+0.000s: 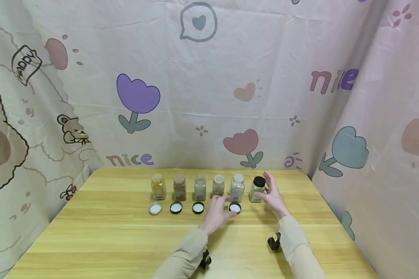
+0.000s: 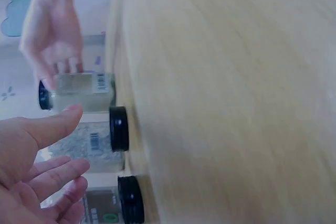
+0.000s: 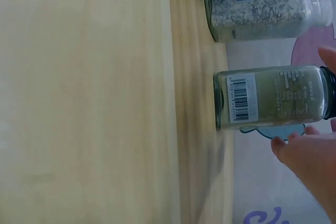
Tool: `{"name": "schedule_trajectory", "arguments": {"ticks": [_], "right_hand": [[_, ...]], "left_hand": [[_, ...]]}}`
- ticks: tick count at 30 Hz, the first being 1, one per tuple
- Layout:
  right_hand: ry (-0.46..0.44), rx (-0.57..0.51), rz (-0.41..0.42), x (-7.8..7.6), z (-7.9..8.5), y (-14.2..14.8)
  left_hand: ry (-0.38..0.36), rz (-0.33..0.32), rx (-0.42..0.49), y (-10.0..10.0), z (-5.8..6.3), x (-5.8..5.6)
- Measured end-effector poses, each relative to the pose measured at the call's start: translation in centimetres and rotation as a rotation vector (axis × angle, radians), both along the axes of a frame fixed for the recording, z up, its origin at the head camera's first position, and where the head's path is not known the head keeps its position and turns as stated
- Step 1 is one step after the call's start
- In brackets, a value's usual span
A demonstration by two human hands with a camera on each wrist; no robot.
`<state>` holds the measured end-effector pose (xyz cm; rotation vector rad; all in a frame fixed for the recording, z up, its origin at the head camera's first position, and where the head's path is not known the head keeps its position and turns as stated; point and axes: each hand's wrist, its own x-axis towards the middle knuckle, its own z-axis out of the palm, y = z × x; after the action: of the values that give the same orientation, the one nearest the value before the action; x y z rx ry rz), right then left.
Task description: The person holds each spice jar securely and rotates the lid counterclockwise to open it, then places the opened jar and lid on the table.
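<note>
At the right end of a row of glass spice jars stands a jar with a black lid (image 1: pixel 257 190), filled with pale powder. My right hand (image 1: pixel 273 197) is spread around it, thumb on one side and fingers on the other; the right wrist view shows the jar (image 3: pixel 270 98) upright on the table. Further left, my left hand (image 1: pixel 216 213) hovers with parted fingers, holding nothing. Close by it are an uncapped jar of coarse flakes (image 2: pixel 84 148) and an upturned black lid (image 1: pixel 235 208). My left hand covers part of the row's front in the head view.
Several other uncapped jars continue leftward, including a yellow one (image 1: pixel 158 188) and a brown one (image 1: pixel 179 188). Upturned lids, such as this one (image 1: pixel 155 208), lie before them on the wooden table (image 1: pixel 108 232). A printed curtain (image 1: pixel 195 77) hangs behind and along both sides.
</note>
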<state>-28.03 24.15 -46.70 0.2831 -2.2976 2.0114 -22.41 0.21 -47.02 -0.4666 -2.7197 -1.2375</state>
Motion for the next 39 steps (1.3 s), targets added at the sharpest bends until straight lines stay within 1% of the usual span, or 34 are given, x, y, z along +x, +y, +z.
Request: {"name": "schedule_trajectory", "arguments": {"ticks": [3,7,9,13,17,23,30,34,39], "right_hand": [[-0.013,0.006,0.022,-0.3,0.0,0.1],[-0.048,0.014,0.052,-0.6,-0.2,0.5],[-0.065,0.018,0.067,-0.8,-0.2,0.6],[-0.109,0.035,0.077,-1.0,-0.3,1.0],[-0.148,0.045,0.078,-1.1,-0.4,1.0],[-0.136,0.047,0.078,-1.2,-0.9,1.0],[-0.123,0.061,0.101,-1.0,-1.1,1.2],[-0.124,0.075,0.109,-0.7,-1.2,1.5],[-0.137,0.101,0.117,-0.2,-1.2,1.7]], "left_hand": [[-0.008,-0.036,0.051,-0.9,0.2,0.3],[-0.003,-0.096,0.116,-2.4,0.0,0.7],[0.01,-0.113,0.146,-3.2,-0.1,0.9],[0.0,-0.126,0.233,-4.7,-0.2,1.3],[-0.007,-0.108,0.288,-5.9,-0.3,1.6],[0.0,-0.075,0.33,-7.3,-0.3,2.0],[-0.005,-0.041,0.362,-8.0,-0.3,2.2],[0.018,-0.032,0.371,-8.4,-0.4,2.2],[0.019,-0.008,0.389,-9.0,-0.4,2.2]]}}
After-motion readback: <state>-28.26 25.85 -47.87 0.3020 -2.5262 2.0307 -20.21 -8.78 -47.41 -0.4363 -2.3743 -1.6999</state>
